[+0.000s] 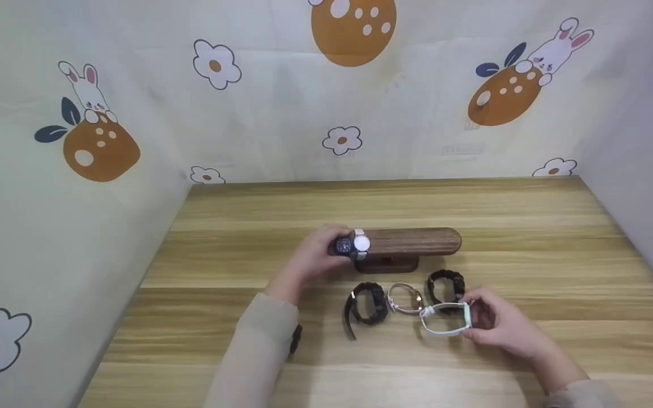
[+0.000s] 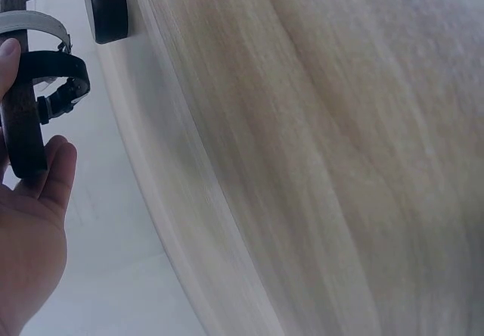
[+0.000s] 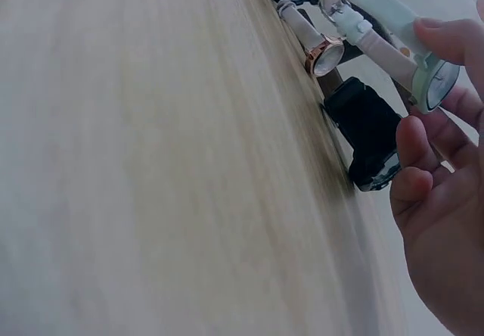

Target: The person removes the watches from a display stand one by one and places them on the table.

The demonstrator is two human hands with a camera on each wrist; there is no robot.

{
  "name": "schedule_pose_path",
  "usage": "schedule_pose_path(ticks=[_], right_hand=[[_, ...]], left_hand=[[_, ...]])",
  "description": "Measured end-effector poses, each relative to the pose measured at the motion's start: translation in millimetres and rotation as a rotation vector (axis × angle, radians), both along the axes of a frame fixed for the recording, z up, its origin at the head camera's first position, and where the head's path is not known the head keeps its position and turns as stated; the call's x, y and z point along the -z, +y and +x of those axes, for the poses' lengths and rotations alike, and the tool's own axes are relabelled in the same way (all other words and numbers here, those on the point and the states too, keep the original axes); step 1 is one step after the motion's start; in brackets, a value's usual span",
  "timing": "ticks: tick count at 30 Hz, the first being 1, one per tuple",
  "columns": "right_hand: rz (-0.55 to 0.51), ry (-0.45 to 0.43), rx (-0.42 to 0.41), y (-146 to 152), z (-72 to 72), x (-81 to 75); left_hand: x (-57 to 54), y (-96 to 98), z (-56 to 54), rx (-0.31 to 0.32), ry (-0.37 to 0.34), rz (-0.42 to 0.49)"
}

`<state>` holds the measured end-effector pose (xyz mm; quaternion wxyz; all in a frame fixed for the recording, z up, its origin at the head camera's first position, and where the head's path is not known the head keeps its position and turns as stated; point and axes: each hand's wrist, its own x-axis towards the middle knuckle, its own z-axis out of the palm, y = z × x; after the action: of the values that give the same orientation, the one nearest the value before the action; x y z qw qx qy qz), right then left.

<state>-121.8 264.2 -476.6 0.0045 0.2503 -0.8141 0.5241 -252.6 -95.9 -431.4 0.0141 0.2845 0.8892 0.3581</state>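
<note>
pinching the mint watch, the right hand is hovering over the table in my head view; the left hand is clasping the wooden stand. left wrist: i'm seeing a black strap circling its bar. right wrist: the mint watch is showing near a black watch.

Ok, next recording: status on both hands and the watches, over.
Left hand gripping end of wooden stand, two watches on it. Right hand pinching pale green watch. Black watch close by on table, possibly in the way.
</note>
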Motion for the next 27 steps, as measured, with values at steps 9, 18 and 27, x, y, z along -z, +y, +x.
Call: schedule_pose_path(ticks=[9, 18, 27], right_hand=[[0.086, -0.041, -0.019, 3.7, 3.1, 3.6], [0.147, -0.085, -0.028, 6.6, 1.4, 10.8], [0.201, -0.111, -0.053, 4.6, 1.7, 6.0]], left_hand=[[0.8, -0.4, -1.1, -0.008, 0.008, -0.026], [-0.6, -0.2, -1.7, -0.003, 0.020, -0.032], [0.6, -0.9, -1.5, -0.002, 0.009, -0.018]])
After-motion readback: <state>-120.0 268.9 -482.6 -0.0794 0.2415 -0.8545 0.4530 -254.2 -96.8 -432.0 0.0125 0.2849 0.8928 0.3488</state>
